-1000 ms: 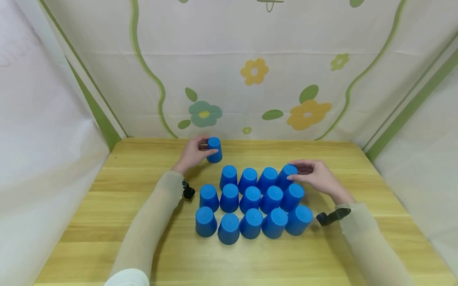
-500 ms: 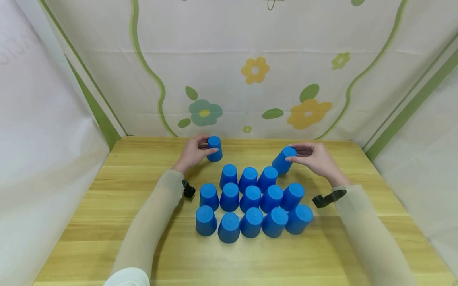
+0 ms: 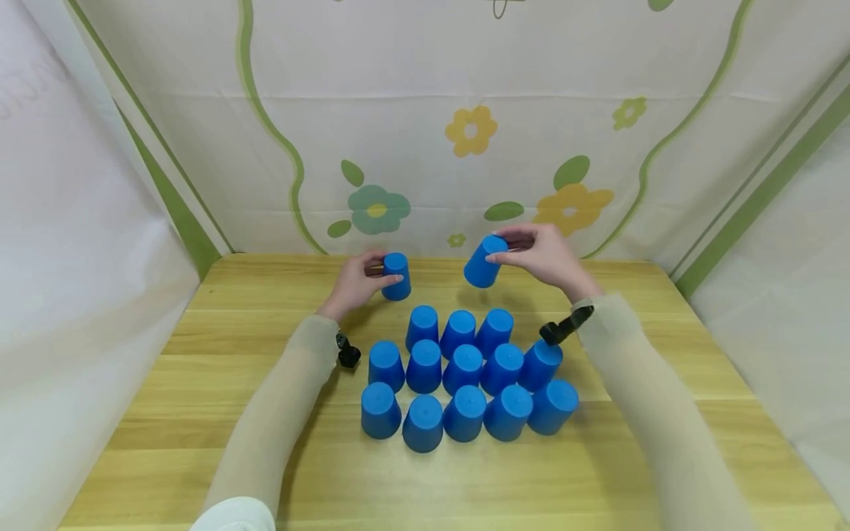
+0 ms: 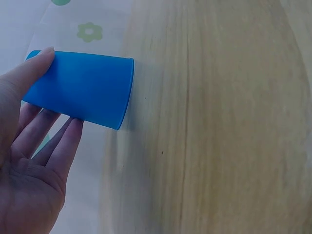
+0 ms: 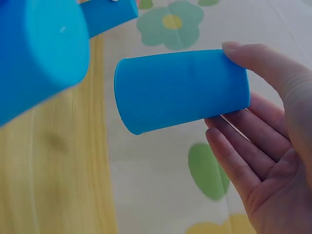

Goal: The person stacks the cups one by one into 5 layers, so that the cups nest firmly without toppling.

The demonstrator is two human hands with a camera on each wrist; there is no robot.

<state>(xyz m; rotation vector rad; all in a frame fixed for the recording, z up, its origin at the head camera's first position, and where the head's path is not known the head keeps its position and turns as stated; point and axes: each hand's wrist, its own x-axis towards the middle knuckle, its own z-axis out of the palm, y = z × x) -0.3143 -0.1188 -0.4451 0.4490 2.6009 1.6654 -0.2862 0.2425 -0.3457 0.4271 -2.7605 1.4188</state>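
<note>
At the back of the table my left hand (image 3: 357,285) pinches an upside-down blue cup (image 3: 397,277) between thumb and fingers. The same cup (image 4: 83,87) fills the upper left of the left wrist view. My right hand (image 3: 541,254) holds a second blue cup (image 3: 485,262), tilted and raised off the table, to the right of the first. In the right wrist view this cup (image 5: 183,90) is gripped near its base end, thumb on one side and fingers on the other. Nearer me, upside-down blue cups (image 3: 462,369) stand in three rows.
The back row holds three cups, one of them a blue cup (image 3: 495,332) at its right end. The wooden table (image 3: 425,494) meets a white flowered curtain (image 3: 398,133) at its back edge. White fabric also hangs on both sides.
My right hand has lifted the right-end cup out of the back row and carried it back and left, toward the left hand's cup. The left hand stays in place.
</note>
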